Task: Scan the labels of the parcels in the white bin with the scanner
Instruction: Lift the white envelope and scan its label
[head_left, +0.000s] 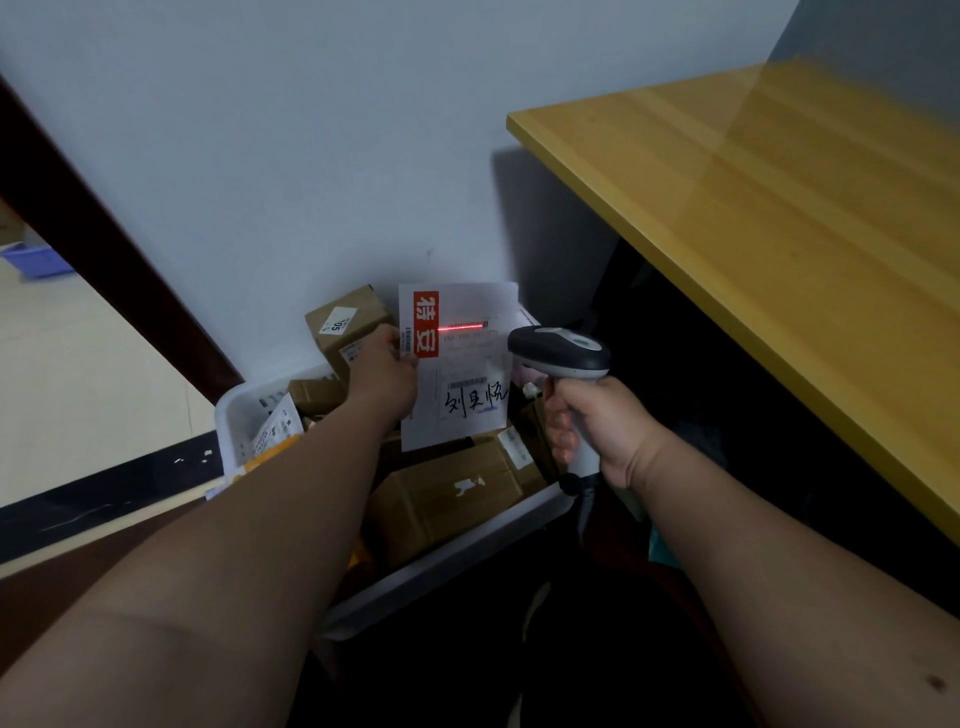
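My left hand (382, 371) grips the left edge of a flat white parcel (465, 410) with a red block and handwritten black characters, holding it upright above the white bin (236, 410). My right hand (597, 434) is closed around the handle of a grey and white scanner (561, 353), just right of the parcel. A red scan line (461, 327) falls across the label's upper part. Several brown cardboard boxes (452, 493) fill the bin below.
A yellow wooden table (779, 218) stands to the right, dark space beneath it. The bin sits against a pale wall (311, 130). A dark door frame (93, 234) runs diagonally at left, with light floor beyond. The scanner's cable (584, 504) hangs down.
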